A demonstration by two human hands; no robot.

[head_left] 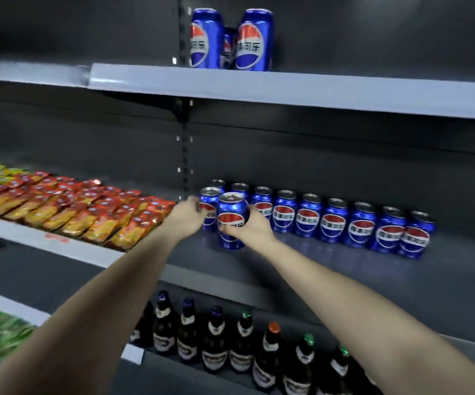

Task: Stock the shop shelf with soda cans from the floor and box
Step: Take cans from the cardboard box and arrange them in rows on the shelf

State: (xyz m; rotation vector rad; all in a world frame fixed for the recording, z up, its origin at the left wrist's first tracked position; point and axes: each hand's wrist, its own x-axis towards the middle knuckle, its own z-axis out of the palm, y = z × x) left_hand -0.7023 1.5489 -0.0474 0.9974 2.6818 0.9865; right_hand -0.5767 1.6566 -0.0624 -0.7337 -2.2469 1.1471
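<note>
Gripping the front can [231, 220], the right hand [252, 228] holds it at the shelf [344, 280]; the left hand [186, 216] clasps the end can [208, 213].

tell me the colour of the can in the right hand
Blue can, red-white-blue round logo; head view shows it best.

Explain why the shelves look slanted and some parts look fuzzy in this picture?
In the head view, the wide-angle lens skews the grey shelf edge; the snack packets and beer bottles near the borders look smeared; the Pepsi can in the right hand is fairly sharp; light glints on the row of cans.
</note>
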